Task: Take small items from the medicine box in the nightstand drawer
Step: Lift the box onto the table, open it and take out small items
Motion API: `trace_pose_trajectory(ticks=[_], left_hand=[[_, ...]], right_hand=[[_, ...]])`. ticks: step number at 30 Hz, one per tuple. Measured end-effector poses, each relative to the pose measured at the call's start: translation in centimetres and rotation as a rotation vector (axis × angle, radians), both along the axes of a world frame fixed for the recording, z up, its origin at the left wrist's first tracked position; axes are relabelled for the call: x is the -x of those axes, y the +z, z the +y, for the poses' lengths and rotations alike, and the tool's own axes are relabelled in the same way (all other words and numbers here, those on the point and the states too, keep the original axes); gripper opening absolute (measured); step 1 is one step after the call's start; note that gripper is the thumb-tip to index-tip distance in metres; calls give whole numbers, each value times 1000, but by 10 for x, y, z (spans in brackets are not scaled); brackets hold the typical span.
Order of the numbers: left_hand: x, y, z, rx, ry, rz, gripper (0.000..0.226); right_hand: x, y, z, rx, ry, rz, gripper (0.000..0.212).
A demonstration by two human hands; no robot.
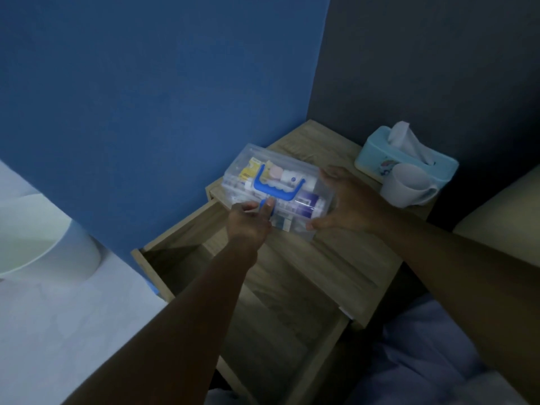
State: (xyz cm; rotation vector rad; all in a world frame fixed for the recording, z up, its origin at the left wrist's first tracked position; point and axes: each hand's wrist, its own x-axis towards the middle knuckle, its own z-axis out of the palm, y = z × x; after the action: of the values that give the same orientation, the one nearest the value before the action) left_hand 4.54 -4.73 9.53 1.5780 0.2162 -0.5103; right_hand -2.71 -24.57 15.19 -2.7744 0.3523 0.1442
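A clear plastic medicine box (295, 173) with a blue handle (277, 190) rests on the wooden nightstand top (344, 258). Small packets, a tube and boxes show through its lid. My left hand (251, 222) is at the box's front edge, thumb pressed on the blue latch (264, 203). My right hand (344, 203) spans the box's right end, fingers at the far corner and thumb at the near corner. The nightstand drawer (263, 311) below stands pulled out, its inside dark.
A light blue tissue box (380, 153) and a white mug (409, 184) stand at the nightstand's back right. A blue wall is behind; a white round object (43, 238) sits at the left. Light fabric (432, 346) lies at the lower right.
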Motion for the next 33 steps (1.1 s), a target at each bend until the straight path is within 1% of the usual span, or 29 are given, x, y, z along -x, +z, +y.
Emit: trace_pose_trajectory(ticks=[4,6,8,11,15,17,19,21,23,26,28,29,31,33], left_hand=[[3,2,5,-106,-25,-91,38],[7,2,9,-168,-66,-180,32],[12,-2,14,-289,-154,-292,31],[22,-10,22,-503,-285,-425,39],[27,-13,30,-567,-351,-491,50],[23,-9,34,-633,-415,-572,60],[15,-3,36,-790,-484,-671,70],[7,3,37,-971,-537,-805,74],[1,6,38,-1062,-554,-916,76],[-6,8,37,-1065,-516,-950,75],[-12,7,35,-1074,-569,-982,80],[-15,6,34,-1082,-621,-989,82],[-17,3,31,-1117,-722,-973,84],[-14,0,28,-1145,-746,-935,89]], right_hand=[[-1,5,4,92,13,64,139],[-2,7,8,116,5,76,138],[-4,9,11,125,-2,84,137],[-5,12,12,116,-9,99,135],[-5,22,14,69,6,99,131],[-6,31,10,-1,1,63,124],[-6,42,1,-84,-14,31,113],[-8,54,-10,-146,-31,-23,102],[-14,64,-22,-218,-59,-103,90],[-25,69,-38,-282,-128,-269,64],[-32,65,-48,-314,-226,-398,48],[-35,61,-51,-332,-289,-458,44],[-41,51,-54,-378,-401,-534,44],[-46,37,-54,-449,-490,-497,45]])
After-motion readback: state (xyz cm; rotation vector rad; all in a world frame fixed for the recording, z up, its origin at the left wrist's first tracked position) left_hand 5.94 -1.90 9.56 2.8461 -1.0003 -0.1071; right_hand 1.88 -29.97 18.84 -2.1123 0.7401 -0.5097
